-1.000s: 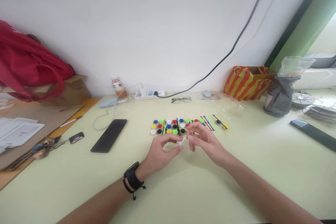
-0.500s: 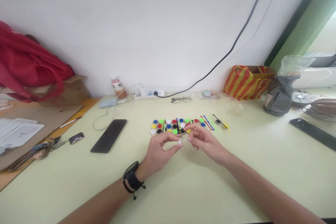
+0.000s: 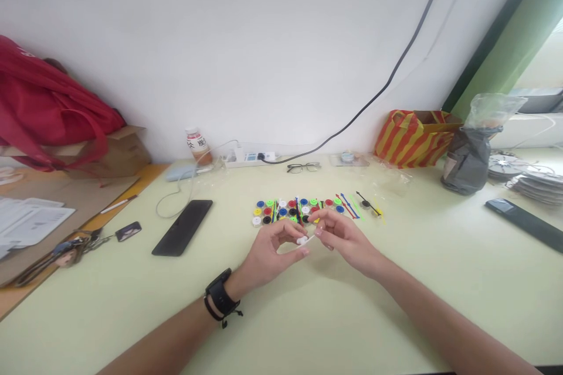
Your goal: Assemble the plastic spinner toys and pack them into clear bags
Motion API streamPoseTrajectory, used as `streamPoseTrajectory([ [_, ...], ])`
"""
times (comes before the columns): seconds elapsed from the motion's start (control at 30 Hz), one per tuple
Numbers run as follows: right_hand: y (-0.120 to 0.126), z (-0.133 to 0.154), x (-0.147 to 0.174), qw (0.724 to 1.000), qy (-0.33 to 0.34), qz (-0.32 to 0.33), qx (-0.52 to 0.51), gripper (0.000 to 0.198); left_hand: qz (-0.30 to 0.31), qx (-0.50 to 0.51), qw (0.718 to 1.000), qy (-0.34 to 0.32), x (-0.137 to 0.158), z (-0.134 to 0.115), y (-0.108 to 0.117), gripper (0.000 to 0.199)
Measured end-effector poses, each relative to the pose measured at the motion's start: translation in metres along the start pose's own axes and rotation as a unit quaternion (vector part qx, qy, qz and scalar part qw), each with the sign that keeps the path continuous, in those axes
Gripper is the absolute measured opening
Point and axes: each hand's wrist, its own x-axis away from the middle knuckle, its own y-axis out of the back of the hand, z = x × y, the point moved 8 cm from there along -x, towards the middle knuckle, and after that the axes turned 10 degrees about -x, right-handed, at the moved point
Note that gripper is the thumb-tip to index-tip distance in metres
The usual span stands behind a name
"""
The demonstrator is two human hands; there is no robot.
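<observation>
My left hand (image 3: pixel 270 249) has its fingers curled round a small white round piece (image 3: pixel 302 240). The thumb lies a little below this piece, and its exact contact with the piece is too small to make out. With thumb and fingertips, my right hand (image 3: pixel 343 237) pinches a thin white arrow-like strip (image 3: pixel 310 239) that meets the white piece. Just beyond my hands lie rows of small round discs (image 3: pixel 292 203) in several colours, with slim coloured arrows (image 3: pixel 347 205) among and beside them. My hands hide part of the nearest row.
A black phone (image 3: pixel 182 227) lies on the left, with keys (image 3: pixel 79 246) farther left. Glasses (image 3: pixel 303 167), a power strip (image 3: pixel 250 158) and a bottle (image 3: pixel 197 145) are near the wall. At right are a striped bag (image 3: pixel 413 137), a grey bag (image 3: pixel 467 161) and a dark case (image 3: pixel 525 224).
My left thumb has dropped away from the index fingertip, and more of the white round piece shows. The white strip has shifted slightly. My right hand is almost unmoved.
</observation>
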Motion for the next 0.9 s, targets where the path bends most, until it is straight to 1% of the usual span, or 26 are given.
streamPoseTrajectory([
  [0.1,0.004,0.001,0.000,1.000,0.002,-0.007,0.007,0.032,0.043,0.030,0.998,0.018,0.000,-0.001,-0.008,0.014],
  [0.17,0.006,0.002,0.000,1.000,0.008,-0.008,0.013,0.031,0.051,0.035,0.997,0.035,0.001,0.002,-0.010,0.015],
  [0.23,0.008,0.002,-0.001,0.999,0.023,-0.010,0.032,0.032,0.045,0.042,0.997,0.048,0.000,0.006,-0.008,0.018],
  [0.3,0.012,0.005,-0.001,0.994,0.054,-0.030,0.089,0.033,0.030,0.052,0.996,0.060,0.000,0.010,-0.006,0.021],
  [0.4,0.019,0.011,0.001,0.972,0.107,-0.070,0.195,0.028,0.010,0.054,0.996,0.073,-0.001,0.014,-0.002,0.022],
  [0.47,0.020,0.015,0.003,0.963,0.130,-0.071,0.226,0.027,0.005,0.052,0.995,0.080,-0.001,0.016,-0.001,0.022],
  [0.63,0.010,0.020,0.007,0.962,0.168,-0.032,0.214,0.035,0.002,0.050,0.995,0.084,0.000,0.018,0.001,0.023],
  [0.73,0.005,0.018,0.009,0.965,0.176,-0.019,0.196,0.044,0.000,0.048,0.995,0.084,0.000,0.019,0.002,0.024],
  [0.8,0.004,0.015,0.009,0.969,0.168,-0.022,0.182,0.041,0.000,0.046,0.995,0.085,0.000,0.019,0.002,0.024],
  [0.87,0.004,0.011,0.007,0.976,0.138,-0.014,0.166,0.026,-0.002,0.046,0.995,0.089,0.000,0.019,0.002,0.024],
  [0.9,0.004,0.007,0.006,0.981,0.114,-0.002,0.155,0.033,-0.004,0.047,0.995,0.091,0.000,0.019,0.003,0.024],
])
